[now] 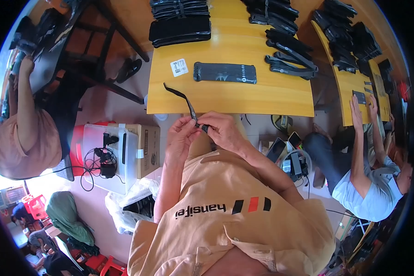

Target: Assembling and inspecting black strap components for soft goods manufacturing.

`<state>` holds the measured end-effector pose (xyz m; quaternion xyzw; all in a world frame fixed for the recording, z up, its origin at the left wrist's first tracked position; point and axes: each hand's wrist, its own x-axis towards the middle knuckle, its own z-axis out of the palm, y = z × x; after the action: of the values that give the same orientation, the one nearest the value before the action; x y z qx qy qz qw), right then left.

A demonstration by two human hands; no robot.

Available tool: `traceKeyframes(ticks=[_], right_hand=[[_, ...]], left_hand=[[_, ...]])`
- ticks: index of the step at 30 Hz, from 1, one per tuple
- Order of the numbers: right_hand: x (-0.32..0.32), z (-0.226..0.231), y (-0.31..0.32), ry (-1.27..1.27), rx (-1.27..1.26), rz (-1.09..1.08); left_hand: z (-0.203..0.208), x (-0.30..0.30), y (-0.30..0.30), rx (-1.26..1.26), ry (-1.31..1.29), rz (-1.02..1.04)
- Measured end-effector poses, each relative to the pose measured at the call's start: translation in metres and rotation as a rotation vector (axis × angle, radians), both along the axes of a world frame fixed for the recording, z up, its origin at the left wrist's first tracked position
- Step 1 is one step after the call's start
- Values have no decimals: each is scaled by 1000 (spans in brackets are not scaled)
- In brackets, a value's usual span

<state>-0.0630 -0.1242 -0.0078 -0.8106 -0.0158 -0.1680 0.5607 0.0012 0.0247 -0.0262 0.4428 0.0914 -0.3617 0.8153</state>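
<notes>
Between my two hands, just off the near edge of the yellow table, is a narrow black strap (186, 100). One end of it rises and bends away to the left over the tabletop. My left hand (182, 133) pinches the strap near its lower part. My right hand (222, 129) is closed on the strap's other end, where a small dark piece shows between the fingers. Beyond my hands a flat dark bundle of straps (224, 72) lies on the table. A white square label (179, 67) sits left of that bundle.
Stacked black straps (179, 31) stand at the table's back left, with looser folded straps (290, 55) at its right. A clear plastic bin (110, 158) with black cables and a cardboard box (148, 149) are at my left. Other people work at both sides.
</notes>
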Motion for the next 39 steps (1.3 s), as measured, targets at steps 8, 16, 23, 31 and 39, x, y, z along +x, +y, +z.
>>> traceKeyframes(ticks=[8,16,23,31,39], right_hand=[[1,-1,1,46,45,-7],[2,-5,2,47,25,-60],[2,-9,1,49,-11,-59],[4,-7,1,37,-53,-63],[5,-15,-1,14,-103,-60]], left_hand=[[-2,-7,-2,12,-31,63],[3,-12,-6,-6,-28,-15],[6,-2,-6,116,-131,-124],[2,3,-5,164,-201,-155],[9,6,-8,275,-187,-196]])
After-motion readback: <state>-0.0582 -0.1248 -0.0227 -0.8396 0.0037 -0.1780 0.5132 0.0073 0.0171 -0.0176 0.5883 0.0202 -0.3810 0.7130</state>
